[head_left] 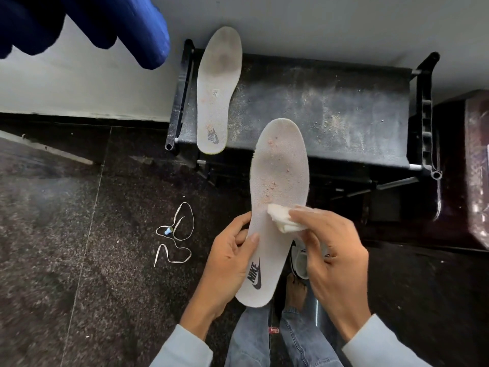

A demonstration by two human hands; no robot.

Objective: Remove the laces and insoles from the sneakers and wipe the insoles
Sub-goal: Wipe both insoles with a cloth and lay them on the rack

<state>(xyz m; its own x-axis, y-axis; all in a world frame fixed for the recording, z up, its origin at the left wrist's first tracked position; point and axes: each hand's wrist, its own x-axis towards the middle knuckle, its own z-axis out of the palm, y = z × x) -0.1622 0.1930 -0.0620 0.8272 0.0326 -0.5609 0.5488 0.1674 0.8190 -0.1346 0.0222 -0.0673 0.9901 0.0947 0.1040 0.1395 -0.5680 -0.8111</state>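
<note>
The left hand grips the heel end of a long white fabric insole speckled with reddish grit, thumb laid across its printed face. The right hand pinches a folded white wipe against the insole's middle. A thin white lace lies looped on the dark speckled floor. Farther off, a second soiled white insole rests on the dusty black shoe rack, its toe leaning on the wall.

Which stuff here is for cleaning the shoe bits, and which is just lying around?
For the job: held insole, white wipe, left hand, right hand, second insole, lace, sneaker.

Just lying about: black rack, blue cloth, dark box.
</note>
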